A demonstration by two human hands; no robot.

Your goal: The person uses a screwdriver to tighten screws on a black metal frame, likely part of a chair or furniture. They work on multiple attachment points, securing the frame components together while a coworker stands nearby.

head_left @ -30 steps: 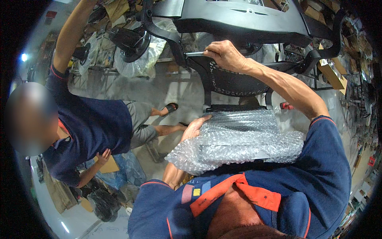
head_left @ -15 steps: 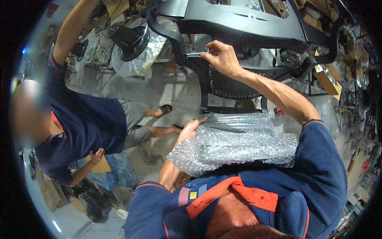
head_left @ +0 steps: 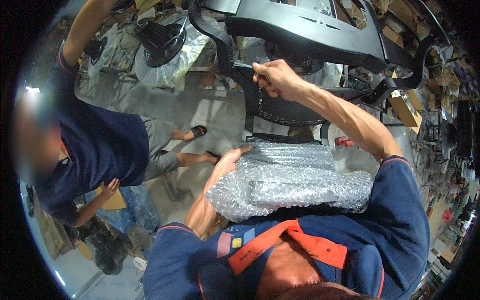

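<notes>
My left hand point(head_left: 230, 161) grips the left edge of a bubble-wrapped piece point(head_left: 290, 175) lying against my front. Its fingers rest on the wrap, partly hidden. My right hand point(head_left: 280, 77) is raised beyond the piece, fingers closed round a slim shiny metal tool point(head_left: 243, 65); its exact kind is hard to tell. The tool's far end meets a curved black arm point(head_left: 223, 50) on the left of a large chair frame. A grey-black panel point(head_left: 305, 32) spans the frame's top, with a dark mesh part point(head_left: 285, 112) beneath it.
At the left, a co-worker point(head_left: 100, 145) in a dark blue shirt stands with one arm raised. A black round-based part point(head_left: 162, 45) sits on clear plastic behind. A cardboard piece point(head_left: 406, 110) and crowded shelves are at the right. A red object point(head_left: 344, 142) lies beyond the wrap.
My right hand has turned and dipped slightly, its fingers curled more around the metal tool. The left hand keeps hold of the wrapped piece. The whole view has shifted a little.
</notes>
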